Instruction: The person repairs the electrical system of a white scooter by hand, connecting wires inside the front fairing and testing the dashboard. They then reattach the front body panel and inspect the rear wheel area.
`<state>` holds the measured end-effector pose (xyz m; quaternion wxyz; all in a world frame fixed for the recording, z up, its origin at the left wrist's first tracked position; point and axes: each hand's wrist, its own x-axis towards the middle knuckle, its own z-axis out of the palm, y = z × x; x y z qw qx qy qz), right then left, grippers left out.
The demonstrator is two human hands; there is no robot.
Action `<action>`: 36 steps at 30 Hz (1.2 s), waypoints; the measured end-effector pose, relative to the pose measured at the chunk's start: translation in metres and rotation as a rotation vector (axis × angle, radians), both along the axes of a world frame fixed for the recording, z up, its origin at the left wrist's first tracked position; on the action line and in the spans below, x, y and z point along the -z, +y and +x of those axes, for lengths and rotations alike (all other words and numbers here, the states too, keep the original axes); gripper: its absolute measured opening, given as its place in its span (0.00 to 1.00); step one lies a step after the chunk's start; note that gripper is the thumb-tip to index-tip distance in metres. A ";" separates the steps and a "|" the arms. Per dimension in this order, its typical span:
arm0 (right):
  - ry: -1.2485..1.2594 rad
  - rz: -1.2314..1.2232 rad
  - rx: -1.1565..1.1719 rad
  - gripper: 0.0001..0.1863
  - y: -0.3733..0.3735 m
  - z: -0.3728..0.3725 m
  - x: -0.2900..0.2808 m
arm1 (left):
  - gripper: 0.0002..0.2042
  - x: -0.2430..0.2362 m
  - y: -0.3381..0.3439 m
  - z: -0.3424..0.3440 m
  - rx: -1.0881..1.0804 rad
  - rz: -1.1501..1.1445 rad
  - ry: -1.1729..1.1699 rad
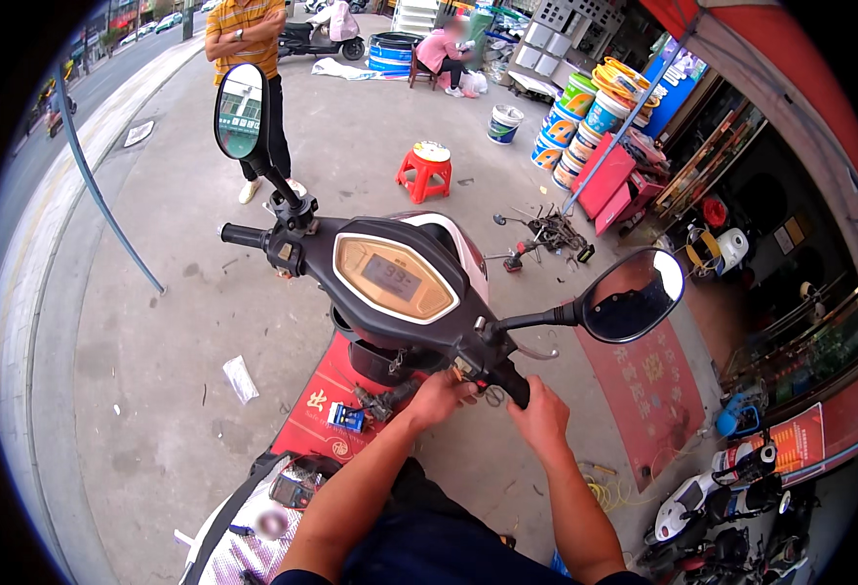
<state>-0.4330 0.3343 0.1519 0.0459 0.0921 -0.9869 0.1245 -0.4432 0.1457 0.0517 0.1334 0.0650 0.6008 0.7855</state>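
Evidently, your right hand [542,413] has the black right handlebar grip [513,384], its fingers curled against the outer end with little gap showing. Your left hand [441,398] is half closed just inboard, fingertips at the underside of the switch housing [470,363]; whether they pinch anything small, you cannot tell from this angle. Just ahead of your right hand, the brake lever [536,353] sticks out past the bar.

Both hands are on the right side of the scooter [439,334], which stands in front of you with its handlebar slanting from upper left to lower right. Its gold-faced dashboard [393,279] sits in the middle of the bar, display facing you. Beyond it are the left handlebar grip [244,235] and the left mirror [241,115]; the right mirror [634,295] reaches out to your right.

Below your left forearm, a blue-and-white package [346,417] lies on a red mat [314,421]. Nearer you, a dark handheld device [295,486] rests at lower left.

Farther out, a red stool [423,175] stands on the pavement, with stacked buckets [567,138] to its right. A person in a yellow striped shirt [244,41] stands with folded arms, and another in pink [439,49] sits near the top.
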 end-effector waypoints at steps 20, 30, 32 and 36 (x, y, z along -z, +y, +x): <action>0.056 0.021 0.017 0.21 0.002 0.001 0.007 | 0.11 -0.016 0.004 0.016 0.002 0.084 -0.063; 0.107 -0.022 -0.013 0.18 0.001 0.001 0.008 | 0.11 -0.010 0.005 0.016 -0.002 0.099 -0.082; 0.111 -0.024 -0.017 0.18 0.002 0.001 0.009 | 0.10 -0.012 0.005 0.016 -0.004 0.100 -0.084; 0.099 -0.018 -0.005 0.18 0.001 0.001 0.007 | 0.10 -0.010 0.005 0.016 0.000 0.108 -0.077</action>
